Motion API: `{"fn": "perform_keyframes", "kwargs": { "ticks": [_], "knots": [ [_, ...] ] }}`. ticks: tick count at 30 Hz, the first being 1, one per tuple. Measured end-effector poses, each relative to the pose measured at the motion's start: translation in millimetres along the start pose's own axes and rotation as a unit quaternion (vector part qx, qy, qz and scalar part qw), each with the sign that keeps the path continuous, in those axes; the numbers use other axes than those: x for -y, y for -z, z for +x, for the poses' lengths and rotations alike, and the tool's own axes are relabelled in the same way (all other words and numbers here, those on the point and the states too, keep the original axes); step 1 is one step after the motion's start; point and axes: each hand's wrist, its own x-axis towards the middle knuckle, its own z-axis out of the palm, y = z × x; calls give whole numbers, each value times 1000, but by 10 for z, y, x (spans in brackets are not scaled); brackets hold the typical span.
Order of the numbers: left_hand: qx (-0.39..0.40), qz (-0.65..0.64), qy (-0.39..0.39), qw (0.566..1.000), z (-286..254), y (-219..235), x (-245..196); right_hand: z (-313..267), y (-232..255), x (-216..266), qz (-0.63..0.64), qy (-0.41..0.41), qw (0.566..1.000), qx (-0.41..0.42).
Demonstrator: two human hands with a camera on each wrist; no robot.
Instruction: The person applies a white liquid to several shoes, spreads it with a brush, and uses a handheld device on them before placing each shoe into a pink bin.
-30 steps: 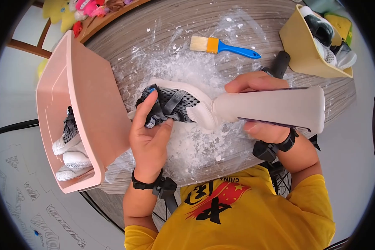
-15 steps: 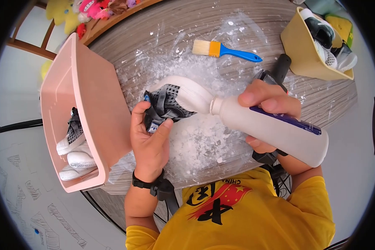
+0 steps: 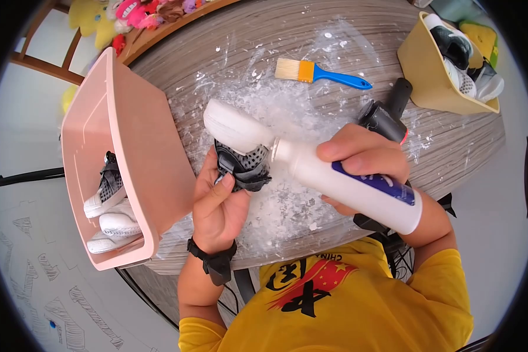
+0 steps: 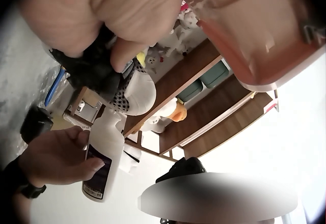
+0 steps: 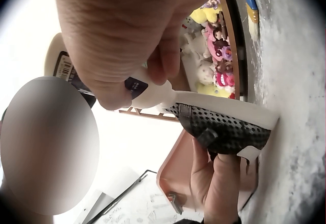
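A small black mesh shoe with a white sole (image 3: 233,126) is gripped by my left hand (image 3: 217,202), thumb on its dark straps, its sole tilted up. My right hand (image 3: 364,158) holds a white bottle (image 3: 346,185) with a dark blue label, fingers curled round its body. The bottle's neck end touches or nearly touches the shoe's edge. In the right wrist view, the shoe's mesh side (image 5: 224,127) faces the camera and the bottle (image 5: 153,89) meets the sole's end.
Brush (image 3: 322,74) and black device (image 3: 387,114) lie on the white-spattered table (image 3: 276,35). A pink bin (image 3: 152,141) with shoes stands left, a yellow bin (image 3: 428,70) with shoes at the back right. Plush toys (image 3: 132,12) sit on a shelf behind.
The shoe has turned in my left hand, its white sole swinging up and left. The bottle has tilted and shifted left with my right hand, its label now showing more.
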Motion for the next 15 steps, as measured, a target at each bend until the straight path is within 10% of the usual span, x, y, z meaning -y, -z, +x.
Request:
{"fn": "perform_keyframes", "kwargs": {
  "ticks": [15],
  "knots": [
    [96, -166, -20, 981, 43, 246, 2, 61, 61, -29, -104, -123, 961, 222]
  ]
}}
